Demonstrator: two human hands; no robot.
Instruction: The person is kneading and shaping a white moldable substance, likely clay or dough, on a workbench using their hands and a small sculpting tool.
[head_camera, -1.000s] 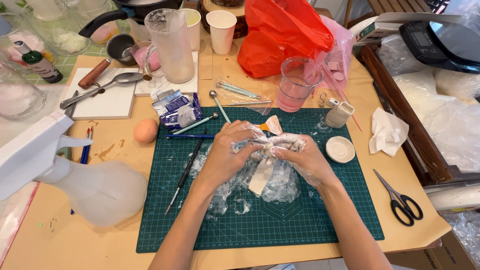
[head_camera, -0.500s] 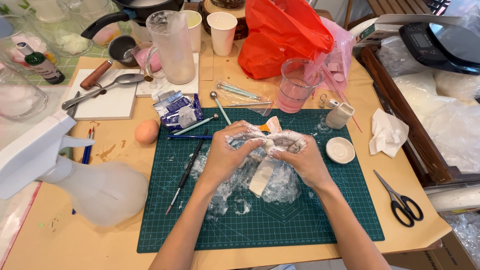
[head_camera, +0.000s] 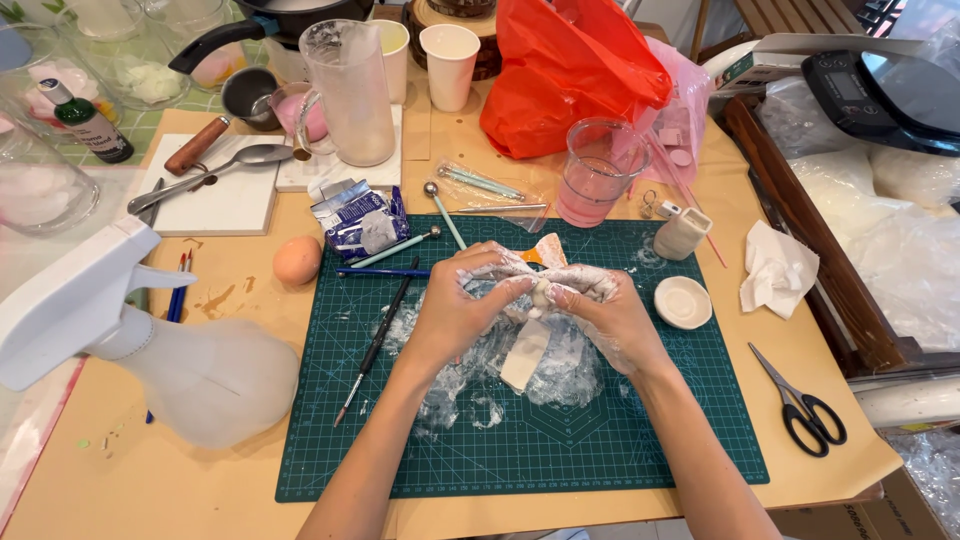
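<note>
My left hand (head_camera: 462, 310) and my right hand (head_camera: 610, 315) meet over the green cutting mat (head_camera: 520, 450). Both grip a crumpled clear plastic wrap (head_camera: 560, 365) dusted with white powder. Between the fingertips a small pale lump (head_camera: 541, 293) shows through the wrap. A flat white slab (head_camera: 525, 353) hangs inside the plastic below the hands. An orange scrap (head_camera: 548, 253) lies just behind my fingers.
Around the mat lie an egg (head_camera: 297, 260), a thin brush (head_camera: 375, 345), ball-tipped tools (head_camera: 442, 215), a pink cup (head_camera: 596, 175), a small white dish (head_camera: 683, 301), a tissue (head_camera: 775, 268) and scissors (head_camera: 800, 405). A white spray bottle (head_camera: 150, 340) stands at left, a red bag (head_camera: 570, 70) behind.
Both hands have drawn closer together and bunched the plastic wrap tighter around the small lump. The other things on the table have stayed put.
</note>
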